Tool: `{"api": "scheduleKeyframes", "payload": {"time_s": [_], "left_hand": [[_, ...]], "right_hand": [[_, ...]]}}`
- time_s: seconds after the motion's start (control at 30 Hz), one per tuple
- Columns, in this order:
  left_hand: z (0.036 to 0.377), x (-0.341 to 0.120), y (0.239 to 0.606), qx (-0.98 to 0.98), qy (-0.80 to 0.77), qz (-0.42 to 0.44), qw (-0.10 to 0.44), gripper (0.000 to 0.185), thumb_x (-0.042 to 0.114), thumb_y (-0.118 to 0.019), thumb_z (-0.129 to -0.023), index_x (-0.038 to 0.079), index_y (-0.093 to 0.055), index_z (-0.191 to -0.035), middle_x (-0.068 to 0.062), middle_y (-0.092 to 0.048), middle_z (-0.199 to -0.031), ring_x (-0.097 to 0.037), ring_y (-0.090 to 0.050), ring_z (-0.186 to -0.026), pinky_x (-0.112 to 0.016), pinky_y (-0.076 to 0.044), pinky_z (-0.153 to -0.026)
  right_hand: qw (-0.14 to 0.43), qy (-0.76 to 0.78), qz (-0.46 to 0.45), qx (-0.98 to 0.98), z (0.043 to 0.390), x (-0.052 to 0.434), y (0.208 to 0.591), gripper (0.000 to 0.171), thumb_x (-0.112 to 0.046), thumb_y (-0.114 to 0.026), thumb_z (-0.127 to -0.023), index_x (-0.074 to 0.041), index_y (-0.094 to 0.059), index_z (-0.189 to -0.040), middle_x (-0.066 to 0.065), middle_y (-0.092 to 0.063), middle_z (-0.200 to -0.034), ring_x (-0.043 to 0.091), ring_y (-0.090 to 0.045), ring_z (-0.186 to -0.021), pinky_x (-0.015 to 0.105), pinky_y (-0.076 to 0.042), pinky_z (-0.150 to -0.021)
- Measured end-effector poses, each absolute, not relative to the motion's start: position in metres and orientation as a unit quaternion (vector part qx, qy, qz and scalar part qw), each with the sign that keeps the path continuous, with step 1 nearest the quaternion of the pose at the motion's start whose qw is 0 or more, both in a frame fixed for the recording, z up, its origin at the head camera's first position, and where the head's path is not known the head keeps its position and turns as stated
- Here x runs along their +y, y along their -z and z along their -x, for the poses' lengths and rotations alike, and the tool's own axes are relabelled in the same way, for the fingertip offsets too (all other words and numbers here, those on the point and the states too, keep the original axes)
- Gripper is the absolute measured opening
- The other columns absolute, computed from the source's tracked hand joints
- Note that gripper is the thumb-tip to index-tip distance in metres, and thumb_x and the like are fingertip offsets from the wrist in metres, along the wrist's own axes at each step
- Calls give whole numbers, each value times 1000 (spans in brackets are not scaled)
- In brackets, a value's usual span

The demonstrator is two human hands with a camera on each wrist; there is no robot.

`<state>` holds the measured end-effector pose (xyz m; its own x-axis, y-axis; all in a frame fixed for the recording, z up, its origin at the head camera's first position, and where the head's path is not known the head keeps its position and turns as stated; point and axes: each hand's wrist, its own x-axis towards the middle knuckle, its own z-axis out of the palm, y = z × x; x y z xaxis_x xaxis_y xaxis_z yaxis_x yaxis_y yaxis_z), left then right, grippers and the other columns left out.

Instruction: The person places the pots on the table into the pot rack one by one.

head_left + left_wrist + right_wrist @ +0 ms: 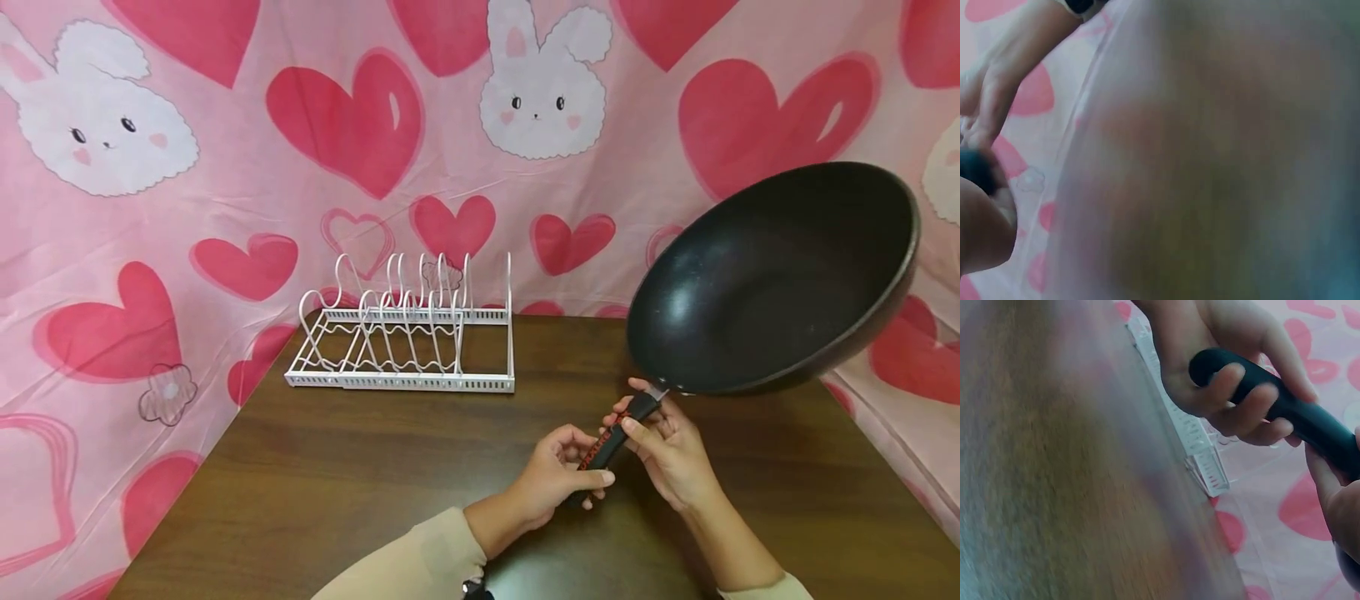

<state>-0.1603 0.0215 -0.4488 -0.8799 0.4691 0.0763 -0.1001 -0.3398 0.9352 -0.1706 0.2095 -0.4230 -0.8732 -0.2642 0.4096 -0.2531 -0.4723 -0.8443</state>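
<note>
A black wok (772, 275) is held up above the right side of the table, tilted so that its dark inside faces me. Its black handle (609, 442) with red lettering slants down to the left. My left hand (555, 475) grips the handle near its free end, with the thumb laid across it. Close to the pan, my right hand (675, 454) holds the same handle between thumb and fingers. From the right wrist view, the left fingers (1263, 403) curl under the handle (1316, 422). Blur covers most of the left wrist view.
A white wire rack (405, 382) with upright loops stands at the back left of the brown wooden table (337, 458). Behind the table hangs a pink cloth (247, 192) printed with hearts and rabbits.
</note>
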Motion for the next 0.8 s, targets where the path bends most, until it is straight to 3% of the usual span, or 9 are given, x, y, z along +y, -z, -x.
{"api": "scheduleKeyframes", "payload": {"time_s": [0.1,0.2,0.37,0.63,0.8], "left_hand": [[164,12,447,611,-740,-212,183,43,-13,-75,-75,-4,-60,-115,-3,-67,-90,-9,-64,-71,-22,-53,-60],[165,4,446,661,-685,-236,194,56,-13,-79,-72,1,-60,-123,1,-65,-94,-9,-66,-76,-26,-57,-64],[164,1,446,682,-651,-238,231,63,-13,-77,-74,5,-54,-130,1,-63,-93,-11,-69,-73,-34,-58,-53],[152,2,446,684,-654,-225,232,67,-19,-72,-75,6,-47,-131,-3,-59,-93,-10,-66,-74,-33,-58,-51],[146,-1,449,672,-664,-244,219,65,-19,-71,-76,7,-44,-128,-3,-58,-94,-12,-66,-77,-33,-58,-52]], "right_hand": [[-18,801,238,550,169,212,421,52,18,-44,-94,-1,-38,-142,8,-61,-111,21,-67,-100,34,-54,-90],[-37,775,212,594,168,212,421,53,17,-49,-93,0,-39,-141,8,-62,-108,21,-68,-96,35,-56,-87],[-51,732,187,653,166,208,421,53,14,-57,-90,1,-42,-139,8,-62,-105,20,-70,-92,32,-56,-84],[-45,684,184,705,165,200,421,56,9,-66,-87,3,-43,-138,12,-61,-102,24,-70,-88,31,-57,-82],[-20,686,164,709,160,194,419,58,5,-68,-87,0,-44,-139,8,-65,-106,24,-71,-91,30,-56,-85]]}}
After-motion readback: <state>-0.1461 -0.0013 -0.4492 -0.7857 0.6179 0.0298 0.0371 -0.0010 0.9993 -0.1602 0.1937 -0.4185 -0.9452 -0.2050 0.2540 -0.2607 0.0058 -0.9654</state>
